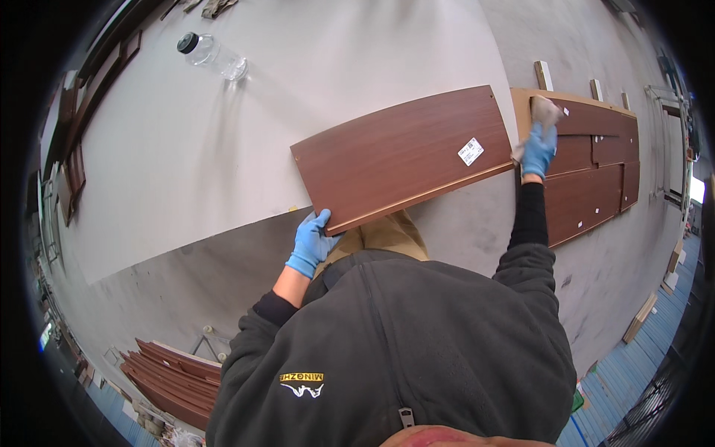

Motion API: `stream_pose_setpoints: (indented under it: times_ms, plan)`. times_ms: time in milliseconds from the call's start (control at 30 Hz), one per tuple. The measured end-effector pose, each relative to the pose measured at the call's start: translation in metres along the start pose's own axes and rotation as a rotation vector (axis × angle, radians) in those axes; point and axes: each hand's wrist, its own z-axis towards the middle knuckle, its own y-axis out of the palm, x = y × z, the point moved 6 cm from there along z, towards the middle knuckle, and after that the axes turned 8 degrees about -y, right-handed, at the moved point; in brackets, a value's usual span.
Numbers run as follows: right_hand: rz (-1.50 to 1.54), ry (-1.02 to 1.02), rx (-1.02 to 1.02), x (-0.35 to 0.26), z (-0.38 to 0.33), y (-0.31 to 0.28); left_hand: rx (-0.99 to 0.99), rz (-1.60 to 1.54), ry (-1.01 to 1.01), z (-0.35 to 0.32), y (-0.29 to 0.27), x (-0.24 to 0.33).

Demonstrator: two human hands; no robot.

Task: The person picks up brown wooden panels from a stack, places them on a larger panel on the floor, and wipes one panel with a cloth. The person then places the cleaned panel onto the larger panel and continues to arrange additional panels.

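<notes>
A reddish-brown wooden panel [398,153] with a white label lies across the table edge in front of me. My left hand [313,242], in a blue glove, grips its near left corner, thumb on top and the other fingers partly hidden. My right hand [539,149], also gloved in blue, reaches out past the panel's right end. It is closed around a crumpled off-white rag [546,112], whose loose part hangs beside the panel's right edge. Beneath that hand lies a stack of similar brown panels [585,190] with small white stickers.
A clear bottle with a black cap [212,56] lies on the pale table [160,179] at the far left. Short wooden blocks [543,75] stick out behind the panel stack. More brown boards [170,376] are piled at the lower left. Blue flooring [625,372] shows at the lower right.
</notes>
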Motion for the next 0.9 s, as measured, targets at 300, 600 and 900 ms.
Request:
stream_pose_setpoints:
  times_ms: [300, 600, 900]
  plan:
    - [-0.121, -0.818, -0.274, -0.220, -0.183, 0.205, -0.005, 0.134, -0.002, 0.021, -0.033, 0.005]
    - [-0.006, -0.991, -0.850, -0.313, -0.279, 0.277, 0.009, 0.160, -0.021, 0.013, -0.023, -0.004]
    - [0.162, -1.254, -0.991, -0.280, -0.364, 0.188, -0.329, -0.164, 0.101, -0.004, -0.016, 0.008]
